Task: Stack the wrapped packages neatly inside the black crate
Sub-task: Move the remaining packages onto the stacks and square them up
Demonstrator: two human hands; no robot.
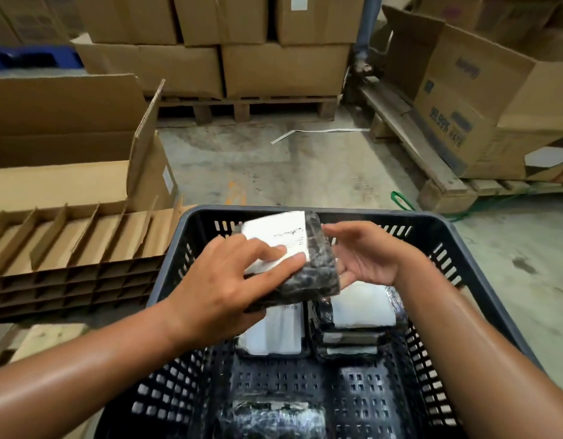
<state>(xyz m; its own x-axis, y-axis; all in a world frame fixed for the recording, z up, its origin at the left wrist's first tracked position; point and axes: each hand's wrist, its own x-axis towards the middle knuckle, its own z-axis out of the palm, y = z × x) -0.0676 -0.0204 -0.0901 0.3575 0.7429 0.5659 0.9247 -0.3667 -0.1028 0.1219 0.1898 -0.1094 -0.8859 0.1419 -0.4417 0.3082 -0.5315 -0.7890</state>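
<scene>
A black slotted crate point(483, 248) fills the lower middle. Above its far half I hold a black wrapped package point(318, 267) with a white label on top. My left hand point(236, 280) lies over the label and grips the package's near left side. My right hand point(365, 255) supports its right side with fingers spread. Inside the crate, a package with a white label point(274, 331) lies flat under the held one. To its right is a stack of packages point(359, 324). Another dark wrapped package point(274, 419) lies at the crate's near end.
Cardboard divider sheets point(74, 248) lie stacked left of the crate, with an open carton point(68, 147) behind them. Cartons on a wooden pallet point(258, 106) stand at the back, and more cartons on a pallet point(464, 122) at the right. Concrete floor point(289, 172) lies beyond the crate.
</scene>
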